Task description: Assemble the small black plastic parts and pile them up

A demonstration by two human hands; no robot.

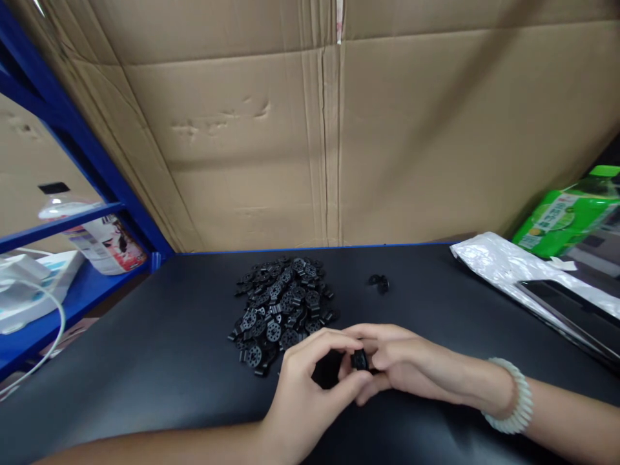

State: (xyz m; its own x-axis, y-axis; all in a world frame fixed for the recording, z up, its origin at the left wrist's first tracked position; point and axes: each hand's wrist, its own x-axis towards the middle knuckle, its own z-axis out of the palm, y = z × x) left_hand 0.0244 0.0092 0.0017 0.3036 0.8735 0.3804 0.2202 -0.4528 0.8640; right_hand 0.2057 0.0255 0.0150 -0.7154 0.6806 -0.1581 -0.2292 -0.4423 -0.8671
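Note:
Between the fingertips of both hands is a small black plastic part (359,360), partly covered by the fingers. My left hand (310,381) pinches it from the left, thumb below and index finger above. From the right, my right hand (397,361) grips it with curled fingers; a pale coiled band circles that wrist. Just beyond my left hand lies a heap of black plastic parts (285,300) with round, perforated discs. Apart from the heap, a small black piece or two (379,282) rests farther back on the black table (184,361).
Cardboard (252,142) stands behind the table. At right are a silvery packet (489,255), a phone (571,307) and a green-labelled bottle (566,216). On the left, a blue rack (72,155) holds another bottle (104,239) and a white power strip (33,297) with a cable.

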